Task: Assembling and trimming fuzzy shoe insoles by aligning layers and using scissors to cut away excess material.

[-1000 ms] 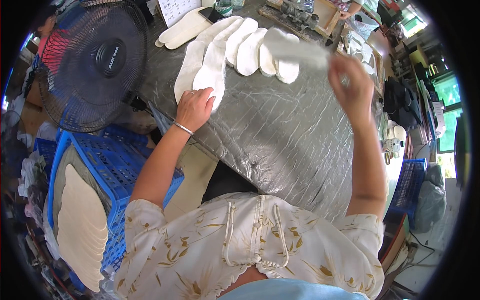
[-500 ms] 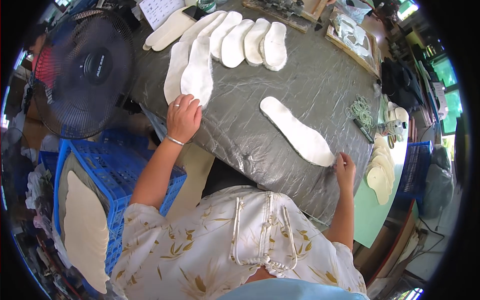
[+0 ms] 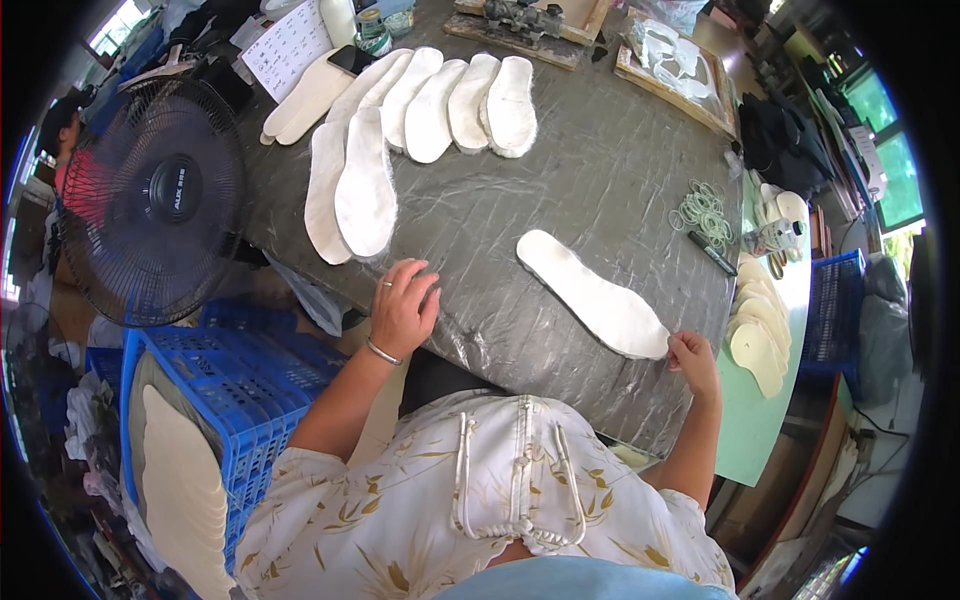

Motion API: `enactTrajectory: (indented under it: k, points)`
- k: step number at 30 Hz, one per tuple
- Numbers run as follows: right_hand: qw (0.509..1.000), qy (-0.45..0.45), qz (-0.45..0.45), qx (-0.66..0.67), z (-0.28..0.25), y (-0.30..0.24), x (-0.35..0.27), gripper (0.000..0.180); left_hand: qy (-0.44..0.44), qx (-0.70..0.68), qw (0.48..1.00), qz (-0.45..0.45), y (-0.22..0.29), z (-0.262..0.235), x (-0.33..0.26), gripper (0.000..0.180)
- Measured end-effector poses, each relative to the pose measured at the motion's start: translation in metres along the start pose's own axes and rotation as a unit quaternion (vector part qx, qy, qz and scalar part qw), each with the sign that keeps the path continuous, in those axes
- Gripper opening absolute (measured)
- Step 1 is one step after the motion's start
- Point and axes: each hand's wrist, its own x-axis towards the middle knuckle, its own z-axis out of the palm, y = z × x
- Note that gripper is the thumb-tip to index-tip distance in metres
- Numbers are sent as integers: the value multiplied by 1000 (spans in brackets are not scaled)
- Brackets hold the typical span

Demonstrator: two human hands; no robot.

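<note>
A white fluffy-edged insole (image 3: 597,297) lies slantwise on the dark, plastic-covered table. My right hand (image 3: 696,364) pinches its wide near end between thumb and fingers. My left hand (image 3: 405,308), with a ring and a bracelet, hovers near the table's front edge, fingers loosely apart and nothing in them. Just beyond it rests another white insole (image 3: 366,190), partly over a flatter cream one (image 3: 325,195). Farther back several more insoles overlap in a row, among them a fuzzy one (image 3: 513,108) at the right end.
A black fan (image 3: 165,195) stands at the left, above a blue crate (image 3: 235,400) with stacked cream sheets (image 3: 180,480). A phone (image 3: 355,60) lies at the back. Rubber bands (image 3: 705,212) and a black marker (image 3: 712,254) lie at the right, beside cream insole shapes (image 3: 762,335) on a green surface.
My left hand has let go of the insole at the left and drawn back toward me. My right hand has closed on the near end of the slanting insole.
</note>
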Motion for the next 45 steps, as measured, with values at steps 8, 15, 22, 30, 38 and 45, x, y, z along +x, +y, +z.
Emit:
enactTrajectory:
  k: [8, 15, 22, 30, 38, 45]
  points:
    - [994, -89, -16, -69, -3, -9, 17, 19, 26, -19, 999, -42, 3, -2, -20, 25]
    - [987, -83, -35, -132, -35, 2, 6, 20, 44, -20, 996, -80, 5, -7, -40, 25]
    - [996, -11, 66, -65, -47, 5, -1, 31, -42, -227, 958, -170, 46, 24, 10, 29]
    - [988, 81, 66, 113, -23, 28, -30, 27, -317, -326, 815, -360, 65, 118, 109, 26]
    - [983, 77, 14, 165, -25, 36, -41, 18, -351, -349, 777, -389, 60, 89, 104, 18]
    - [996, 8, 37, 81, -21, 32, -38, 18, -396, -305, 788, -360, 48, 72, 87, 18]
